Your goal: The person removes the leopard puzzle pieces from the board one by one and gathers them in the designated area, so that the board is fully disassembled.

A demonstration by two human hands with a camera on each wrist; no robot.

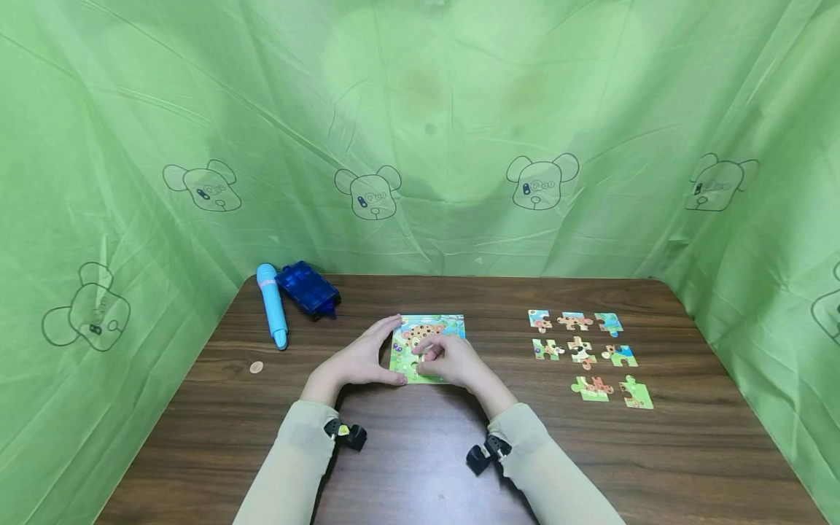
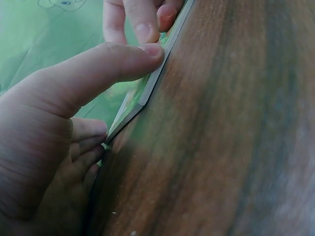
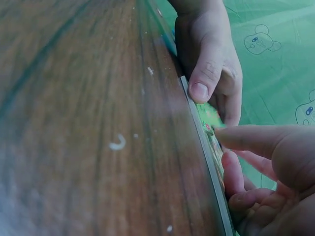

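Note:
A flat jigsaw puzzle board point(image 1: 453, 326) with a spotted cartoon animal on a green and blue picture lies at the table's middle. My left hand point(image 1: 357, 361) holds it along the left side, thumb at the near corner and fingers at the far one. Over the board, my right hand point(image 1: 453, 361) has its thumb and forefinger pinched at a small puzzle piece point(image 1: 421, 359), mostly hidden by the fingers. In the right wrist view the right thumb point(image 3: 241, 136) touches the picture side. The board's thin grey edge point(image 2: 156, 81) shows under the left thumb in the left wrist view.
Several loose jigsaw pieces point(image 1: 581, 353) lie in rows on the right of the wooden table point(image 1: 407, 467). A light blue pen-like tube point(image 1: 272, 306), a dark blue translucent case point(image 1: 308, 289) and a small round disc point(image 1: 257, 367) are on the left. Green cloth point(image 1: 453, 240) surrounds the table.

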